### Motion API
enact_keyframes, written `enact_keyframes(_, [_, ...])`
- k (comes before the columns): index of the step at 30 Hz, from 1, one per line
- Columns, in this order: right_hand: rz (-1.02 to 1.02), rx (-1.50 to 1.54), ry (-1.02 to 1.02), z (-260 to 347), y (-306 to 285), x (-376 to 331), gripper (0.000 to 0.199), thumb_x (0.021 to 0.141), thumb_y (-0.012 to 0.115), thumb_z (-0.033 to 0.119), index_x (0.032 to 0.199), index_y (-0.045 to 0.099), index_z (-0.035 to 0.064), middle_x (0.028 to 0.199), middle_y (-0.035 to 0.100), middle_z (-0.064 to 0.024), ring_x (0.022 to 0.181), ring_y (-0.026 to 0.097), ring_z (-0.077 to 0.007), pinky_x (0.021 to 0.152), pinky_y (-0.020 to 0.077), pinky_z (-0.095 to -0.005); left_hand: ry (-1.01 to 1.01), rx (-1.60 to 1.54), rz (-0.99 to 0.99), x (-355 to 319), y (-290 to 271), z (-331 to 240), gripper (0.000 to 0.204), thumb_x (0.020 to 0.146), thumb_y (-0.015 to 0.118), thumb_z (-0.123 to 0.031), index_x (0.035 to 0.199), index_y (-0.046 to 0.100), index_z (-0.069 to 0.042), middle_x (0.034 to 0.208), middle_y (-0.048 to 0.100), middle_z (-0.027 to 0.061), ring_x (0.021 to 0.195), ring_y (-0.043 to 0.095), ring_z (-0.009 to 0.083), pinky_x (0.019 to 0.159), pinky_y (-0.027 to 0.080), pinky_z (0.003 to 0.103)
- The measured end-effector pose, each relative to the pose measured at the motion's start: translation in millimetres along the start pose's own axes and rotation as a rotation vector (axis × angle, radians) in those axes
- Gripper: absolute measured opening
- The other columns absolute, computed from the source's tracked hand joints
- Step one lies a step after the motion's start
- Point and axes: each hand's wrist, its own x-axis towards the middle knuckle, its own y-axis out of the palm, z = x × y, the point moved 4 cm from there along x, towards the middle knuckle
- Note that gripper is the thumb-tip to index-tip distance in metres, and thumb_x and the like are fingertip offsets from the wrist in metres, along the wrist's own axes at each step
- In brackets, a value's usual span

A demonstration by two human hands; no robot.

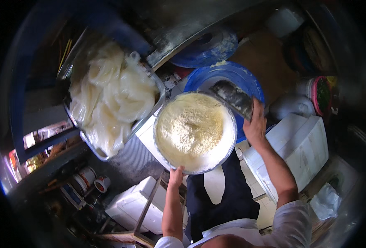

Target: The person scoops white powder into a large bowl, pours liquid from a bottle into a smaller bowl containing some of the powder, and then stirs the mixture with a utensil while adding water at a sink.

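My left hand [176, 175] grips the near rim of a round metal bowl [228, 144]. Pale yellowish flour [191, 126] is heaped inside, with a whiter patch towards the left. In my right hand [255, 127] is a dark grey metal scoop [234, 97], tilted, its far end over the bowl's upper right edge. I cannot make out how much the scoop holds. Behind the bowl and partly hidden by it stands a blue plastic tub [249, 76] with pale powder on its rim.
Left of the bowl, a metal tray [161, 89] holds a pile of whitish, translucent sheets [112, 91]. White foam boxes stand at right [294, 144] and lower left [137, 202]. A blue round lid [210, 47] lies behind the tub. A clear plastic bag [326, 201] is at lower right.
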Motion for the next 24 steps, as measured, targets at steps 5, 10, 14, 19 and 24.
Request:
enact_keyframes(5, [0.268, -0.476, 0.053, -126, 67, 60, 0.058, 0.08, 0.058, 0.009, 0.132, 0.034, 0.0094, 0.126, 0.043, -0.0204, 0.081, 0.061, -0.0438, 0.067, 0.0526, -0.0453, -0.01, 0.039, -0.013, -14, 13, -18, 0.035, 0.075, 0.054, -0.004, 0.11, 0.054, -0.002, 0.098, 0.058, 0.0063, 0.082, 0.06, 0.0191, 0.055, 0.047, 0.027])
enact_keyframes(10, [0.178, -0.608, -0.438, -228, 216, 70, 0.045, 0.083, 0.05, 0.01, 0.128, 0.046, 0.0126, 0.112, 0.054, -0.018, 0.084, 0.063, -0.0309, 0.068, 0.0527, -0.0396, -0.052, 0.018, -0.157, -19, 15, -20, 0.045, 0.072, 0.055, 0.001, 0.117, 0.049, 0.002, 0.106, 0.056, 0.008, 0.095, 0.057, 0.0205, 0.081, 0.046, 0.033])
enact_keyframes(14, [0.124, -0.541, -0.398, -272, 265, 70, 0.039, 0.086, 0.051, 0.015, 0.125, 0.049, 0.0108, 0.113, 0.055, -0.0195, 0.083, 0.064, -0.0288, 0.067, 0.0528, -0.0385, -0.04, -0.013, -0.173, -11, 4, -6, 0.049, 0.071, 0.053, 0.003, 0.119, 0.048, 0.0, 0.109, 0.056, 0.0086, 0.097, 0.056, 0.023, 0.082, 0.047, 0.036])
enact_keyframes(19, [0.28, -0.433, -0.006, -324, 319, 34, 0.041, 0.086, 0.052, 0.016, 0.125, 0.048, 0.0076, 0.12, 0.053, -0.0202, 0.09, 0.061, -0.0306, 0.075, 0.0512, -0.0396, -0.095, -0.044, -0.21, -9, 10, -10, 0.057, 0.069, 0.054, 0.005, 0.125, 0.044, -0.002, 0.116, 0.052, 0.0097, 0.107, 0.051, 0.0248, 0.092, 0.041, 0.038])
enact_keyframes(24, [0.23, -0.365, 0.006, -360, 377, -16, 0.047, 0.082, 0.055, 0.017, 0.126, 0.045, 0.0015, 0.123, 0.051, -0.0218, 0.109, 0.052, -0.0339, 0.091, 0.0437, -0.0451, -0.123, 0.006, -0.278, -18, -1, -3, 0.058, 0.068, 0.056, 0.002, 0.125, 0.044, -0.001, 0.117, 0.052, 0.0109, 0.107, 0.051, 0.0254, 0.092, 0.042, 0.039])
